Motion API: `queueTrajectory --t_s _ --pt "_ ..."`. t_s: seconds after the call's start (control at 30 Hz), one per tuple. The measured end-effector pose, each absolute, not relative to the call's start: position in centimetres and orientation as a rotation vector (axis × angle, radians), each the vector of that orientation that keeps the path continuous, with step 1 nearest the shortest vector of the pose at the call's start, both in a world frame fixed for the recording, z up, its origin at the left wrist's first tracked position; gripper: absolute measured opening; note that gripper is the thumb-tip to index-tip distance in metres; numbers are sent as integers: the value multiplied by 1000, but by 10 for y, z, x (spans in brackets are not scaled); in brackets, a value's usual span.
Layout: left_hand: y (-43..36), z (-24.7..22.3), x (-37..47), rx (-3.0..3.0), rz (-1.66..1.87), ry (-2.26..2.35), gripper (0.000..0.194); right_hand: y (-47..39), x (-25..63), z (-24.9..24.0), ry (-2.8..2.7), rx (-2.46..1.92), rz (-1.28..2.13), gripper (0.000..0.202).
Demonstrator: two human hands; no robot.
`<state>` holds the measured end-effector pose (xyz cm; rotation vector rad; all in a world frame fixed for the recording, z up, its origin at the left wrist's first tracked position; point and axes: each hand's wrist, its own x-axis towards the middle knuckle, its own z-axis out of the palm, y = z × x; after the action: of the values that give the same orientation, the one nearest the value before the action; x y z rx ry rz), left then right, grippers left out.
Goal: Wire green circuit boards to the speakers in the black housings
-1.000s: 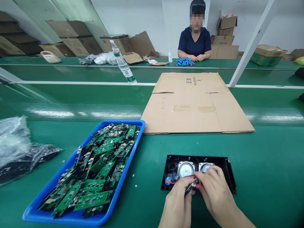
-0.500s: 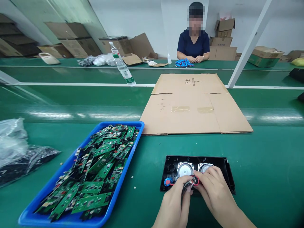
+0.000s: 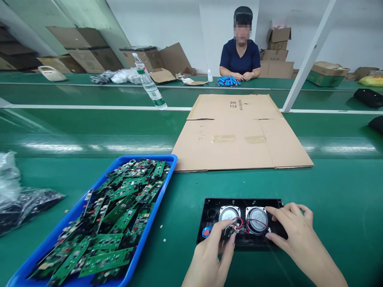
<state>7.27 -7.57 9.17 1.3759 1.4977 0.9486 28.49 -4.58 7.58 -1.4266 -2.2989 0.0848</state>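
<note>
A flattened cardboard sheet (image 3: 242,133) lies on the green bench (image 3: 344,187). To its left a blue tray (image 3: 140,247) is heaped with green circuit boards (image 3: 119,215). Crumpled plastic bags (image 3: 20,199) lie at the far left. A plastic water bottle (image 3: 149,84) stands tilted farther back. Across the benches sits a person in a dark shirt (image 3: 240,59), with blue parts (image 3: 229,81) piled just in front. Cardboard boxes (image 3: 277,52) stand behind.

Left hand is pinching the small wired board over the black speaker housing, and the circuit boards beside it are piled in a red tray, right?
Not quite: the tray is blue, as the head view shows. The left hand does pinch the small wired board over the black speaker housing.
</note>
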Motion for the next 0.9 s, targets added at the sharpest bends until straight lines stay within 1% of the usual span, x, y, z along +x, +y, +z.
queueTrajectory --t_s 0.1,0.13,0.23,0.37,0.53,0.6,0.77,0.9 --pt "-75 96 74 1311 889 1556 20 -45 283 78 -2310 -1394 167 15" --pt "-75 96 75 1292 879 1563 21 -44 282 79 -2334 -1367 211 12" --pt "-75 97 74 1279 870 1571 22 -43 279 83 -2372 -1254 311 19" --pt "-75 97 75 1265 874 1568 21 -44 262 88 -2108 -1186 456 13" --pt "-77 97 78 1189 921 1468 19 -46 240 84 -1871 -1110 665 14" --pt "-79 96 78 1160 914 1445 18 -47 237 82 -1780 -1142 779 13" --pt "-81 91 78 1113 881 1377 17 -45 236 82 -1517 -1314 1242 8" --pt "-80 93 79 1056 894 1365 17 -43 236 82 -1410 -1307 1389 17"
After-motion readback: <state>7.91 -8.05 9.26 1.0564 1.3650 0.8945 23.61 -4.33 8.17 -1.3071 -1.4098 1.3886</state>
